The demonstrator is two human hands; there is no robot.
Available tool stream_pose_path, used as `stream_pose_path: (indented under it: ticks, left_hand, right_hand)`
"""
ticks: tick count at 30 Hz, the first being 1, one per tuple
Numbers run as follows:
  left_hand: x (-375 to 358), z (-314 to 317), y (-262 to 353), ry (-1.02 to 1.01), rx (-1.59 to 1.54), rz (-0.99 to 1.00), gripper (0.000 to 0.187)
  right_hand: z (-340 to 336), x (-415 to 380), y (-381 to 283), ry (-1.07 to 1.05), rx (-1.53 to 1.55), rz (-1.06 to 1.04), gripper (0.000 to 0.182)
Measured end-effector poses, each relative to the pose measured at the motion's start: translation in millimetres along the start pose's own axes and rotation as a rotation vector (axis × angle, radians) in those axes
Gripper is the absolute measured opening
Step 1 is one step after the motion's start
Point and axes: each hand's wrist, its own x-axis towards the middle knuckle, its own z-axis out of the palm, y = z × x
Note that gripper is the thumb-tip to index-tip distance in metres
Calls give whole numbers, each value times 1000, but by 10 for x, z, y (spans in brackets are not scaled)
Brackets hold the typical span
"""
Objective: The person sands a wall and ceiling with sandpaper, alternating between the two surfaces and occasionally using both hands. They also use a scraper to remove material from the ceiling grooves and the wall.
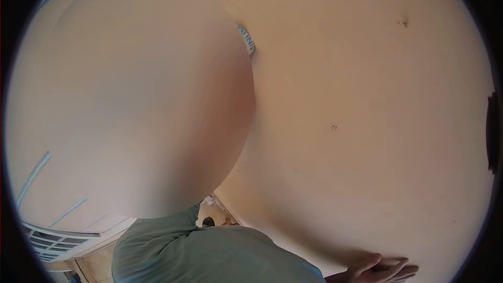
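My right hand (380, 271) rests near the lower edge of the view, its fingers apart and lying against the pale peach wall (361, 178). No object shows under it. A large smeared patch covers the left half of the view. A green sleeve (157, 230) runs up into that patch, where a reddish-brown shape may be my left arm; the hand itself cannot be made out. At the patch's right edge, part of a rounded white piece with blue lettering (246, 40) sticks out against the wall.
Small dark marks (402, 22) dot the wall. At the far right edge stands a dark object (492, 133). Lower left are a white-barred grille (57, 241) and tan floor (97, 262). A dark shoe-like shape (208, 221) shows beyond the green shirt.
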Motion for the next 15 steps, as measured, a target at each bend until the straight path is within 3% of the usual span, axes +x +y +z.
stream_pose_path:
  ticks: [1, 3, 6, 10, 15]
  left_hand:
    - [-21, 65, 169, -44, -36, -20, 46]
    - [-153, 196, 477, -127, -27, 337, 44]
    - [-814, 350, 758, -179, -29, 503, 43]
    - [-875, 297, 520, -266, -26, 582, 41]
    - [-687, 173, 125, -340, 80, 871, 39]
  right_hand:
    - [17, 14, 55, -12, 32, -60, 57]
    - [14, 40, 94, -47, 33, -117, 66]
    - [13, 18, 111, -69, -25, -101, 72]
    - [2, 68, 55, -128, -72, -36, 79]
    - [-47, 869, -333, -152, -114, -341, 80]
